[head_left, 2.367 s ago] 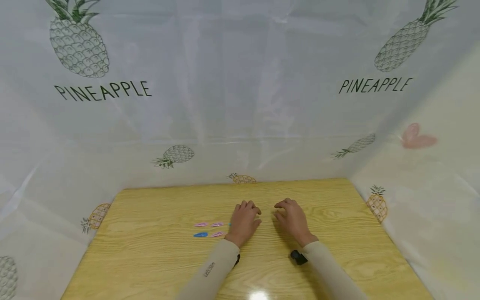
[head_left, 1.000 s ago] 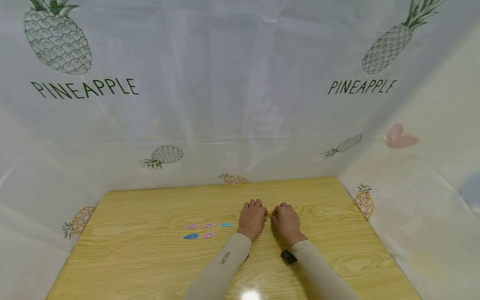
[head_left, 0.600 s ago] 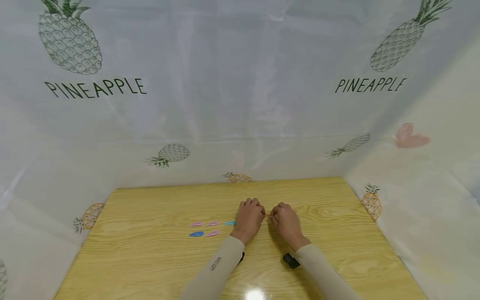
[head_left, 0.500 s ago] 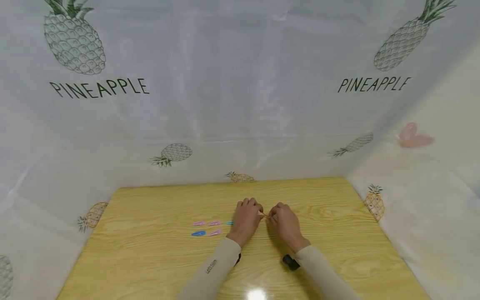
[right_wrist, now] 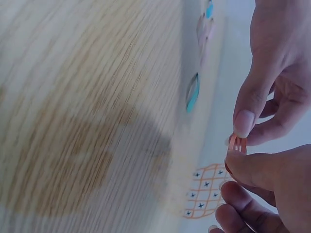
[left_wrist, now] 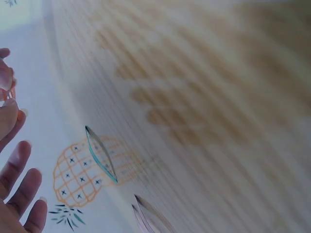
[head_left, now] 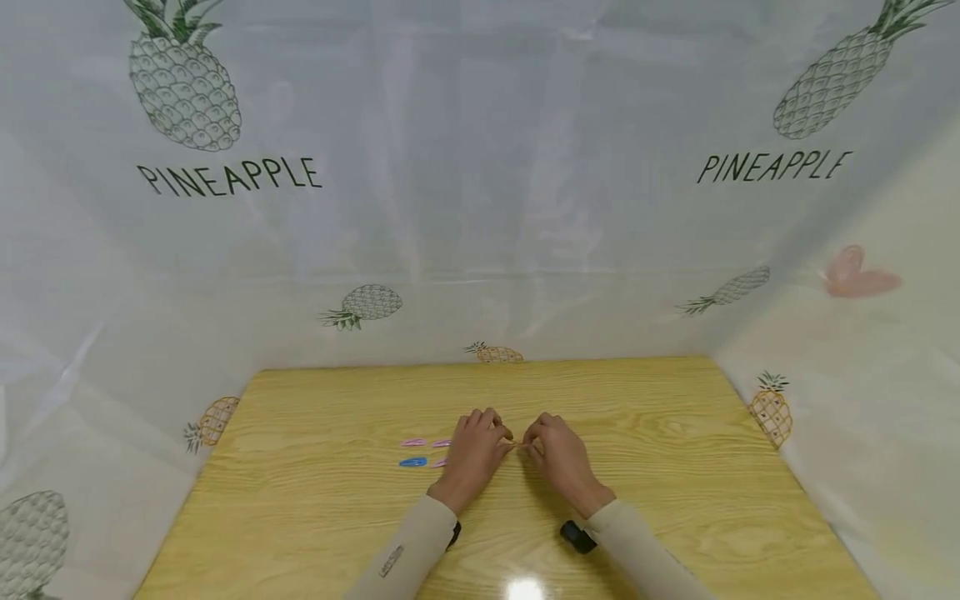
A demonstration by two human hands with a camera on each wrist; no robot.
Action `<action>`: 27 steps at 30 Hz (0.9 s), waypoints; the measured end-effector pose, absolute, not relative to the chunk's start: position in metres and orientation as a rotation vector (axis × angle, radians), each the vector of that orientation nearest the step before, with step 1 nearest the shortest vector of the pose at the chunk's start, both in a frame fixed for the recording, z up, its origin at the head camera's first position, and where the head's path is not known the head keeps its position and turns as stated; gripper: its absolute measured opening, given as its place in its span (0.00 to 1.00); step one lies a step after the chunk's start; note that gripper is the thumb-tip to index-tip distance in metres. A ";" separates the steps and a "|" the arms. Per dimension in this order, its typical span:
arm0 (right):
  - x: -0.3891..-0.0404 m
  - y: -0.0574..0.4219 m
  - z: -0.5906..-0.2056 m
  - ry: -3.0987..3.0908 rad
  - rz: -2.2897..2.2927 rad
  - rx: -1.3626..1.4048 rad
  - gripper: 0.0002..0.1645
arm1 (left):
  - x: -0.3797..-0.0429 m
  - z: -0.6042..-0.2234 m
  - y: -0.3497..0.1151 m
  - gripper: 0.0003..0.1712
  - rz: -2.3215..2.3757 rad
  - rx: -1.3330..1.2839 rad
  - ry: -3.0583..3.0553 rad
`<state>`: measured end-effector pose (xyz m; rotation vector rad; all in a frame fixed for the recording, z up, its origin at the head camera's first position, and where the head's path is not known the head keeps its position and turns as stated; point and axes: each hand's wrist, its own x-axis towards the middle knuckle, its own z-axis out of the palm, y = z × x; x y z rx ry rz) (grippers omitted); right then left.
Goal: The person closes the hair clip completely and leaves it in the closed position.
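In the head view, my left hand [head_left: 472, 454] and right hand [head_left: 562, 457] meet over the table's middle. Between them is a small orange snap hair clip [head_left: 519, 445]. Each hand pinches one end of it with thumb and forefinger; the right wrist view shows the slotted clip [right_wrist: 237, 143] up close, its ends covered by fingertips. Left of my left hand lie a blue hair clip [head_left: 412, 462] and pink hair clips [head_left: 413, 442], some partly behind the hand. A turquoise hair clip [left_wrist: 101, 154] appears in both wrist views but is hidden in the head view.
The wood-grain table [head_left: 330, 517] is bordered by a pale pineapple-print sheet [head_left: 480, 208] at the back and sides. A black wrist-worn device [head_left: 577, 537] sits below the right wrist. Light glares off the table near the front.
The hands were apart and held nothing visible at first; they came together with the orange hair clip between them. Both have since come slightly nearer the body, and the left hand now covers the turquoise clip.
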<state>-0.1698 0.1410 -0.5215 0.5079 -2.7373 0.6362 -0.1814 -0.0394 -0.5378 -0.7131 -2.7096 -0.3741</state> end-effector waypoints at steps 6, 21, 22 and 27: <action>-0.167 0.134 -0.519 -2.751 0.630 0.546 0.11 | -0.171 -0.532 -0.050 0.09 -0.356 -0.688 -2.727; -0.166 0.123 -0.519 -2.681 0.599 0.817 0.09 | -0.154 -0.528 -0.069 0.04 -0.333 -0.641 -2.707; -0.166 0.122 -0.519 -2.679 0.602 0.830 0.09 | -0.153 -0.528 -0.070 0.04 -0.345 -0.637 -2.705; -0.165 0.121 -0.517 -2.678 0.641 0.893 0.08 | -0.151 -0.527 -0.077 0.03 -0.389 -0.638 -2.698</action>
